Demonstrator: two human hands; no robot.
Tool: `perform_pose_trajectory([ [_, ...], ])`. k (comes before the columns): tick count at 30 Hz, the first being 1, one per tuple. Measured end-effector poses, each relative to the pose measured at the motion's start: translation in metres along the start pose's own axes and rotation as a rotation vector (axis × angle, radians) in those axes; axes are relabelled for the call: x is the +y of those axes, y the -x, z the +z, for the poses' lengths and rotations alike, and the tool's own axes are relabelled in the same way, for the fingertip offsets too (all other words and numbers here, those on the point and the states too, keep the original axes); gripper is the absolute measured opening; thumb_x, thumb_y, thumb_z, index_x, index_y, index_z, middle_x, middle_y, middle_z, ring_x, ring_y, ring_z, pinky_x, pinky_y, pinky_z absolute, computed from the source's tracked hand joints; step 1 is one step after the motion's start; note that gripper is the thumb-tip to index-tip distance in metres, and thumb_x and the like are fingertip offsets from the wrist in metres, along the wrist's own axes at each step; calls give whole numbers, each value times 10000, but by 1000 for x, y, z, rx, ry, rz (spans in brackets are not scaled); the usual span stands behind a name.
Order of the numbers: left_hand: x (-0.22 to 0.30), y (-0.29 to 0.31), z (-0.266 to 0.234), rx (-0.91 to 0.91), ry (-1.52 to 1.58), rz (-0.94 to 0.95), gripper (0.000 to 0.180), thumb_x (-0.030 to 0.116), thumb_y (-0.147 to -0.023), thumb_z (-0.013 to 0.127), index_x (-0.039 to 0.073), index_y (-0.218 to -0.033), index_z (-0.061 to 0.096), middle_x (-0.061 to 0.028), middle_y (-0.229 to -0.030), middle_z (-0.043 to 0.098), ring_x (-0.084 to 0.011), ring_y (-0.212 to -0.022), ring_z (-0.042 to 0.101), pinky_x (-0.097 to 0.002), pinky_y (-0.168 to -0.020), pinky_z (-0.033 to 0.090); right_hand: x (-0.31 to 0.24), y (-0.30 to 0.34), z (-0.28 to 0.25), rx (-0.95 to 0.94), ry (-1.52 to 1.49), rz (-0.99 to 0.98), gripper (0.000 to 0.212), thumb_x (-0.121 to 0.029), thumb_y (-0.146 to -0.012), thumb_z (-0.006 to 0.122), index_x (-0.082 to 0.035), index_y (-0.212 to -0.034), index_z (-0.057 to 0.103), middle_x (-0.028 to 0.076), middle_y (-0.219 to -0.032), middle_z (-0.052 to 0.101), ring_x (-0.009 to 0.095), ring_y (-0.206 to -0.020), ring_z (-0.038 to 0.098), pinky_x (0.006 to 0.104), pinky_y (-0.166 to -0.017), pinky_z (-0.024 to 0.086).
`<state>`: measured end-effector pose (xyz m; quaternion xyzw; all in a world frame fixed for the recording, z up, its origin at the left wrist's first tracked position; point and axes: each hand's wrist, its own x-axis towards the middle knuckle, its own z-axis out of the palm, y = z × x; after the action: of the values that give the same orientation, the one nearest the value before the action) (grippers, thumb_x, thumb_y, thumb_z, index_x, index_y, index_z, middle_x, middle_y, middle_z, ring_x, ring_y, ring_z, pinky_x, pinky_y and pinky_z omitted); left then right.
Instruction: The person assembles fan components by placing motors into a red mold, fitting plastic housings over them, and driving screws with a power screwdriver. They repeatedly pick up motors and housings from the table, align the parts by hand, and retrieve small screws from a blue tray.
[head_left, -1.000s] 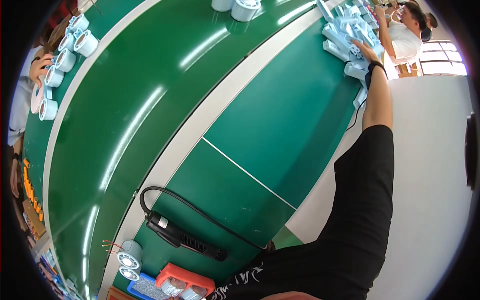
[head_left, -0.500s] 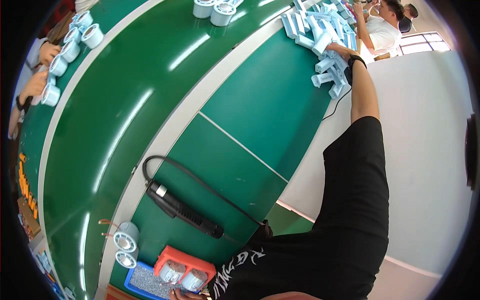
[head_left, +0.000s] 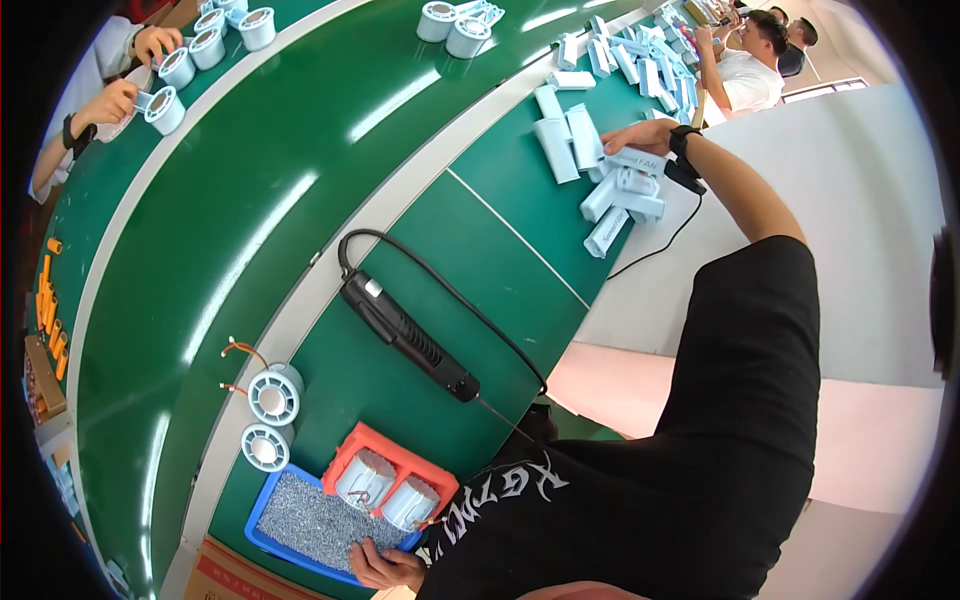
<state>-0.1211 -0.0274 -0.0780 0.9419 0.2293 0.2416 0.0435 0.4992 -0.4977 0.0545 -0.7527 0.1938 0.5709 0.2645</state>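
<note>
My right hand (head_left: 640, 137), arm stretched to the far right, lies with extended fingers over a loose group of light-blue plastic handle housings (head_left: 603, 232). It touches them, and none is clearly gripped. At the near left, my left hand (head_left: 385, 568) rests at the edge of a blue tray (head_left: 262, 535) of small metal screws (head_left: 315, 520), fingers slightly apart; anything tiny under the fingertips is hidden. Beside it a red fixture (head_left: 405, 455) holds two light-blue round housings (head_left: 366, 480). Two more round fan-like parts (head_left: 272, 397) with thin wires stand left of the fixture.
A black electric screwdriver (head_left: 410, 340) with a looped cable lies mid-table. More light-blue housings (head_left: 650, 65) are heaped at the far right. Beyond the metal rail, a green conveyor (head_left: 300, 230) carries round parts (head_left: 450, 30). A co-worker's hands (head_left: 115, 100) handle similar parts across it. A cardboard box (head_left: 225, 575) sits nearby.
My right hand has come back toward me, and several light-blue housings have slid nearer with it, away from the heap. My left hand stays by the screw tray. The view has shifted.
</note>
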Motion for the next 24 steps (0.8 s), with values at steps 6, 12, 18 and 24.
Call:
perform_pose_trajectory([
  [6, 0, 1, -7, -64, -18, -34, 323, 179, -908, 413, 15, -1059, 647, -169, -1098, 615, -344, -988, 580, -446, -873, 440, -58, 27, 30, -304, 144, 98, 703, -441, -805, 668, -247, -1412, 373, 81, -1274, 504, 278, -1054, 578, 462, -821, 514],
  [12, 0, 0, -9, -100, -43, -38, 328, 185, -904, 412, 9, -1070, 633, -179, -1114, 600, -354, -1009, 564, -457, -879, 429, -53, -11, -124, 827, 188, -390, 703, -601, -781, 603, -206, -1350, 486, 142, -1368, 474, 346, -1105, 579, 445, -925, 482],
  [18, 19, -12, -20, -171, -94, -159, 398, 317, -963, 374, 21, -1017, 635, -185, -1061, 590, -360, -954, 560, -491, -830, 428, -52, -95, -191, 1492, 233, -221, 927, -668, -690, 635, -138, -1412, 392, 209, -1437, 376, 403, -1328, 338, 500, -1075, 295],
  [24, 30, -17, -15, -141, -127, -210, 394, 335, -980, 385, 40, -1003, 646, -182, -1036, 593, -361, -936, 561, -510, -797, 433, -59, -141, -205, 1356, 105, -196, 988, -778, -633, 577, -242, -1435, 365, 181, -1516, 235, 366, -1382, 272, 515, -1104, 229],
])
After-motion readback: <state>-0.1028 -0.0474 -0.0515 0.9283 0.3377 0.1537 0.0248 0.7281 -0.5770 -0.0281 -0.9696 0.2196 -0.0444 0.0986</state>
